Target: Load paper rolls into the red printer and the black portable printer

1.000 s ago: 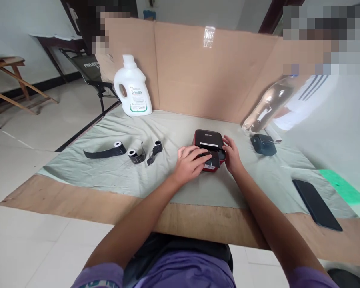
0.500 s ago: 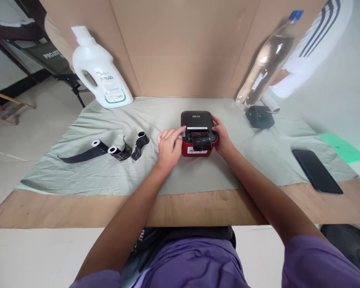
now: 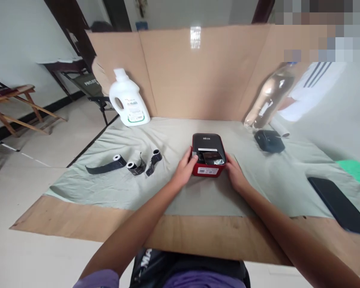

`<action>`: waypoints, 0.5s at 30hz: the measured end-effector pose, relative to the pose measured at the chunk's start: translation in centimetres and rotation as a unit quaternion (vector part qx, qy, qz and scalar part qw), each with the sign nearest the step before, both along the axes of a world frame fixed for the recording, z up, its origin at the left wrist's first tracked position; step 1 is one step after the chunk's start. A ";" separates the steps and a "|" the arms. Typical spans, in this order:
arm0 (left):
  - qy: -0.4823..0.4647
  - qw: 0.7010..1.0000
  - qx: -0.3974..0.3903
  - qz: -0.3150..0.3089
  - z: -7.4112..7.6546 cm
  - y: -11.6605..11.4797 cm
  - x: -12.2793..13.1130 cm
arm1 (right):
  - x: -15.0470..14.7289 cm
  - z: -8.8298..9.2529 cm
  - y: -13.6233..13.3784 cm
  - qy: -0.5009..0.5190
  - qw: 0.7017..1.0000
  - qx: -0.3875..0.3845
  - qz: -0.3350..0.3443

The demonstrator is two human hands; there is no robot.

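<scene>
A small red and black label printer (image 3: 206, 141) sits on the grey cloth in front of me, with a white sticker on its red front. A glossy black strip (image 3: 212, 159) sticks out of its slot. My left hand (image 3: 184, 167) grips the left side, thumb at the top front edge. On the opposite side, my right hand (image 3: 235, 173) holds the casing, its fingers partly hidden behind the printer. To the left lie three partly unrolled black label rolls: one with a long tail (image 3: 106, 167), a middle one (image 3: 135, 168) and a smaller one (image 3: 155, 158).
A white jug (image 3: 131, 100) stands at the back left before a cardboard screen (image 3: 198, 80). At the back right are a clear bottle (image 3: 268, 94), a black box-shaped device (image 3: 269, 141) and a white roll (image 3: 279, 127). A phone (image 3: 337, 202) lies right. A person's striped sleeve (image 3: 316, 86) shows behind.
My left hand has gone from the printer's top front corner to its left side. The right hand stays on the right side. My view has tilted up and shifted left.
</scene>
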State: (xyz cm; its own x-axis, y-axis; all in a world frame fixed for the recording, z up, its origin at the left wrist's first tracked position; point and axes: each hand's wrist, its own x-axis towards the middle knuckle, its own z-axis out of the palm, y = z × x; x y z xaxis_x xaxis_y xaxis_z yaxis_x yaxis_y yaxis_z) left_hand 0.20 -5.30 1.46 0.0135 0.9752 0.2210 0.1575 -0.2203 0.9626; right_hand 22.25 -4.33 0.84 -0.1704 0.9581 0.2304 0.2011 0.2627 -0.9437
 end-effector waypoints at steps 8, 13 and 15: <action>-0.040 0.999 -0.009 -0.020 3.9 4.7 -2.1 | -3.7 3.6 2.6 -0.105 0.985 0.132 0.028; -0.015 0.998 0.031 0.054 8.7 11.0 -10.2 | -12.3 8.6 10.1 -0.073 0.981 0.160 0.080; -0.013 0.993 0.041 0.109 9.2 12.7 -14.2 | -16.6 9.0 12.7 -0.063 0.977 0.176 0.104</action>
State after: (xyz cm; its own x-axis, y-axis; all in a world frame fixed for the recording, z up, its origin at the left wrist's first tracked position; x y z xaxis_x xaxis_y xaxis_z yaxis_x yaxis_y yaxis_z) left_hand -14.02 7.38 10.61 -0.2034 0.9330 0.2970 0.1851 -0.2612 0.9474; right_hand 5.66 8.34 9.80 -0.4008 0.7654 0.5035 0.2171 0.6133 -0.7594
